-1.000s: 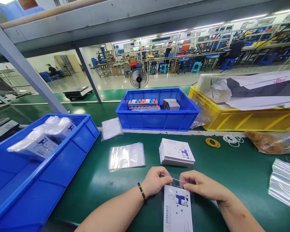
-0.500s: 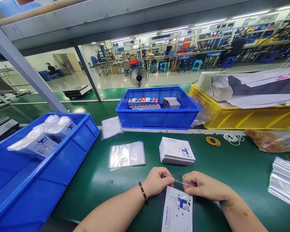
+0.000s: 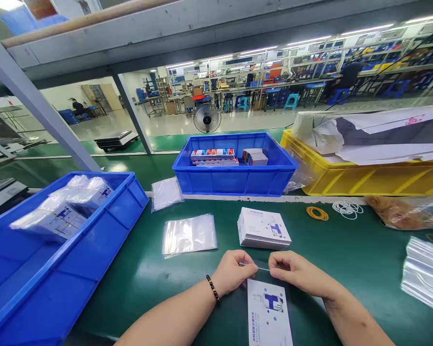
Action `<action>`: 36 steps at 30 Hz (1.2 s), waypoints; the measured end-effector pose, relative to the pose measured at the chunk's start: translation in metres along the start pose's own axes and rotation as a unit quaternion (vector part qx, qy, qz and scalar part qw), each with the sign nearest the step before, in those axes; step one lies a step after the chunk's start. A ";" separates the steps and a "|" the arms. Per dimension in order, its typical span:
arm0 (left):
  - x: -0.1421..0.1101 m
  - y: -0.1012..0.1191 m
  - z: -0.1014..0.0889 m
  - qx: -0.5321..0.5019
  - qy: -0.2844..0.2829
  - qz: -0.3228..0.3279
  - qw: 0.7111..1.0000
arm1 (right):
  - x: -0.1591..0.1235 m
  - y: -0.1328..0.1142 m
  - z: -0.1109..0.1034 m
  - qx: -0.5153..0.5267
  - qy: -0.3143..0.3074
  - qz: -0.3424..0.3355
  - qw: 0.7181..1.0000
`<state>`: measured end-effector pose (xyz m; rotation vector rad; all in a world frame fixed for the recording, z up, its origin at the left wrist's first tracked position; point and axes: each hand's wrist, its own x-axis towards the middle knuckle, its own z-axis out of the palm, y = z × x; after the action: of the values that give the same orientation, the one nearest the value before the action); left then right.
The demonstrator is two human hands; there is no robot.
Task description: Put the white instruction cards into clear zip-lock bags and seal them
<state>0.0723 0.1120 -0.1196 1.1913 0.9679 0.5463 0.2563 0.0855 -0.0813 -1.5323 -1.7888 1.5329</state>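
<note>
A clear plastic bag (image 3: 263, 265) with a white printed booklet (image 3: 269, 315) inside lies on the green table before me. My left hand (image 3: 237, 270) pinches the bag's top edge on the left, a beaded bracelet on its wrist. On the right, my right hand (image 3: 296, 271) pinches the same edge between thumb and fingers. The booklet shows a blue and white drawing and dark print; its lower end runs out of view. Just beyond my hands stands a stack of matching booklets (image 3: 263, 226). To its left lies a flat pile of clear bags (image 3: 190, 234).
Blue bins stand at the left (image 3: 104, 230) with bagged booklets (image 3: 63, 218) and at the back (image 3: 234, 181) with printed boxes. A yellow bin (image 3: 375, 180) holds paper sheets. Yellow rubber bands (image 3: 317, 213), white bands (image 3: 347, 209) and plastic sleeves (image 3: 426, 274) lie at right.
My right hand has moved slightly left and up, nearer my left hand. The bag's top edge, slanting before, now runs nearly level between my fingers.
</note>
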 end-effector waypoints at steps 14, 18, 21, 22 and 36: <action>0.000 0.003 -0.002 -0.024 -0.021 0.019 0.999 | 0.004 0.002 0.003 0.022 0.032 0.003 0.999; 0.003 0.001 -0.003 -0.038 -0.031 -0.006 0.999 | 0.004 0.004 0.003 0.020 0.036 -0.002 0.999; 0.005 -0.001 -0.003 -0.038 -0.020 -0.006 0.999 | 0.003 0.004 0.000 0.019 0.032 -0.002 0.999; 0.005 -0.001 -0.003 -0.038 -0.018 -0.004 0.999 | 0.003 0.004 -0.001 0.018 0.031 -0.002 0.999; 0.002 0.003 -0.002 -0.046 -0.034 -0.009 0.998 | 0.008 0.008 0.006 -0.021 0.023 -0.046 0.998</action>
<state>0.0718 0.1155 -0.1176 1.1110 0.8868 0.5273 0.2524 0.0882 -0.0929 -1.4715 -1.8505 1.4151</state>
